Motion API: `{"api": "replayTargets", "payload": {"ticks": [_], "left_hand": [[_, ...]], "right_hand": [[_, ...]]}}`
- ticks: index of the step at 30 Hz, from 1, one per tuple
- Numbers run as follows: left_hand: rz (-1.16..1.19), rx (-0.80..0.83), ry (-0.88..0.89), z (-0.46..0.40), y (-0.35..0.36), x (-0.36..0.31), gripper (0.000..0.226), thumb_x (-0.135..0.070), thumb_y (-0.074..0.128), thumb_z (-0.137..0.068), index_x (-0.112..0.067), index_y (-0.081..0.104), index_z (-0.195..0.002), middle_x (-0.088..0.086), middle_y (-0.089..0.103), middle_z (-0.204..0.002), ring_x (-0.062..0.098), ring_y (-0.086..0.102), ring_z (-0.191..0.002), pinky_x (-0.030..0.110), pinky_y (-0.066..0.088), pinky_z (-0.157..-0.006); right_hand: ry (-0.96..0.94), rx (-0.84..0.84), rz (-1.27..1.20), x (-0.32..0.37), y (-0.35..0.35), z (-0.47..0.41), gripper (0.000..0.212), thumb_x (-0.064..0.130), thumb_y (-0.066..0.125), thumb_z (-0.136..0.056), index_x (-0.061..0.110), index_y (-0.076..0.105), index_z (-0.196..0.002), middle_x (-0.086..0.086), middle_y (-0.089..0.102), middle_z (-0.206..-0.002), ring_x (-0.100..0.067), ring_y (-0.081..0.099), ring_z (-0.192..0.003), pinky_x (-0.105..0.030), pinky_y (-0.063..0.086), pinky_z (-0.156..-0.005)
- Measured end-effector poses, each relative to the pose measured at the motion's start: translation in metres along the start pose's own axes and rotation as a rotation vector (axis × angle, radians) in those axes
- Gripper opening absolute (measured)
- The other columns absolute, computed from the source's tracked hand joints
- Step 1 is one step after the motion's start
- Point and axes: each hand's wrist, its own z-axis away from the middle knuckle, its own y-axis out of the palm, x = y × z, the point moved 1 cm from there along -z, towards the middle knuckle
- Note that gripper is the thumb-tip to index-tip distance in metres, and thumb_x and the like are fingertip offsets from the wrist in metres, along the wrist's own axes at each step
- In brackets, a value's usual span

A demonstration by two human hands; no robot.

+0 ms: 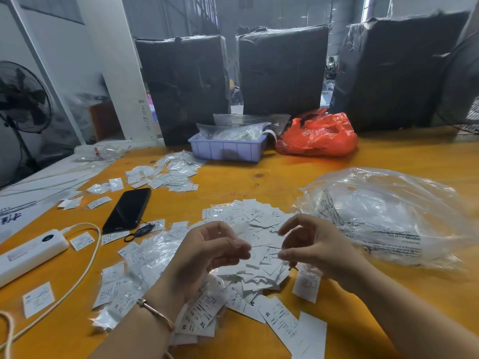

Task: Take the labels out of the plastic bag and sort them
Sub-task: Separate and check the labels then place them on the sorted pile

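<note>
Sorting step under way: left hand and right hand hovered over the loose label pile, fingers curled; whether either pinched a label, cannot tell. Clear plastic bag lay just right. Next likely: read the size, drop into matching group.

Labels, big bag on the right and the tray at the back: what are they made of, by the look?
Labels: thin white sheets, matte, lying flat with crisp edges; paper or woven satin, I cannot tell which.
Bag: clear soft plastic film, glossy, crinkled, see-through, with printed warnings.
Tray: rigid lilac plastic, smooth, with moulded ribs on its wall.
</note>
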Motion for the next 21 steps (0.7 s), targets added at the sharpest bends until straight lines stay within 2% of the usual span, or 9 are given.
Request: {"api": "replayTargets", "payload": {"ticks": [2,4,7,9,11,13,17,19,21], "left_hand": [[0.000,0.015,-0.002,0.000,0.001,0.000,0.011,-0.011,0.075,-0.068,-0.018,0.067,-0.066,0.023,0.074,-0.095,0.033,0.074,-0.088,0.028,0.058,-0.067],[-0.025,0.049,0.006,0.000,0.002,0.000,0.012,-0.018,0.079,-0.065,-0.017,0.068,-0.068,0.018,0.075,-0.100,0.030,0.073,-0.093,0.028,0.057,-0.073],[-0.122,0.034,0.013,0.000,0.003,0.003,0.017,-0.026,0.083,-0.066,-0.015,0.072,-0.073,0.005,0.073,-0.091,0.017,0.067,-0.086,0.027,0.050,-0.076],[-0.155,0.006,0.019,0.000,0.002,0.005,0.021,-0.026,0.083,-0.067,-0.011,0.073,-0.078,0.006,0.069,-0.083,0.013,0.062,-0.079,0.028,0.045,-0.075],[-0.153,-0.013,0.026,0.000,0.002,0.004,0.020,-0.024,0.083,-0.067,-0.012,0.075,-0.081,0.006,0.069,-0.081,0.013,0.062,-0.077,0.028,0.047,-0.075],[-0.139,-0.003,0.040,0.000,0.002,0.002,0.013,-0.020,0.080,-0.070,-0.015,0.074,-0.080,0.007,0.069,-0.079,0.016,0.063,-0.075,0.029,0.049,-0.076],[-0.174,-0.002,0.034,0.000,0.003,0.003,0.010,-0.010,0.077,-0.080,-0.006,0.069,-0.085,0.012,0.074,-0.085,0.019,0.068,-0.078,0.025,0.052,-0.073],[-0.192,0.002,0.020,0.000,0.004,0.004,0.013,-0.011,0.075,-0.082,-0.002,0.068,-0.088,0.012,0.075,-0.087,0.019,0.069,-0.080,0.023,0.052,-0.073],[-0.210,0.008,0.021,0.001,0.004,0.003,0.013,-0.016,0.074,-0.082,-0.004,0.069,-0.087,0.011,0.075,-0.087,0.018,0.069,-0.080,0.026,0.051,-0.075]], "right_hand": [[-0.032,0.053,0.262,0.005,-0.001,0.002,0.029,0.020,0.085,-0.069,0.016,0.065,-0.090,-0.005,0.069,-0.077,-0.012,0.060,-0.066,-0.036,0.050,-0.064],[-0.039,0.231,0.609,0.011,0.001,0.007,0.038,0.053,0.082,-0.062,0.024,0.066,-0.080,0.006,0.064,-0.079,0.000,0.052,-0.068,-0.026,0.042,-0.061],[-0.103,0.382,0.987,0.015,0.015,0.016,0.061,0.080,0.068,-0.052,0.025,0.064,-0.079,0.010,0.059,-0.082,-0.002,0.050,-0.079,-0.022,0.038,-0.067],[-0.161,0.416,1.085,0.016,0.026,0.018,0.064,0.081,0.067,-0.052,0.024,0.062,-0.081,0.011,0.056,-0.083,-0.005,0.046,-0.083,-0.021,0.035,-0.074],[-0.164,0.448,1.076,0.018,0.032,0.019,0.058,0.075,0.070,-0.057,0.024,0.064,-0.084,0.010,0.057,-0.087,-0.009,0.047,-0.086,-0.028,0.039,-0.080],[-0.146,0.486,1.031,0.020,0.033,0.019,0.050,0.067,0.073,-0.063,0.023,0.068,-0.086,0.009,0.060,-0.090,-0.010,0.050,-0.087,-0.031,0.045,-0.077],[-0.094,0.547,0.906,0.021,0.038,0.021,0.037,0.053,0.077,-0.070,0.023,0.072,-0.089,0.010,0.061,-0.092,-0.007,0.052,-0.086,-0.024,0.043,-0.067],[-0.091,0.493,0.929,0.021,0.035,0.020,0.041,0.055,0.077,-0.068,0.023,0.069,-0.092,0.009,0.058,-0.094,-0.009,0.049,-0.087,-0.026,0.042,-0.069],[-0.094,0.399,1.038,0.020,0.027,0.021,0.052,0.065,0.074,-0.064,0.024,0.059,-0.094,0.010,0.052,-0.095,-0.009,0.042,-0.085,-0.022,0.035,-0.066]]}}
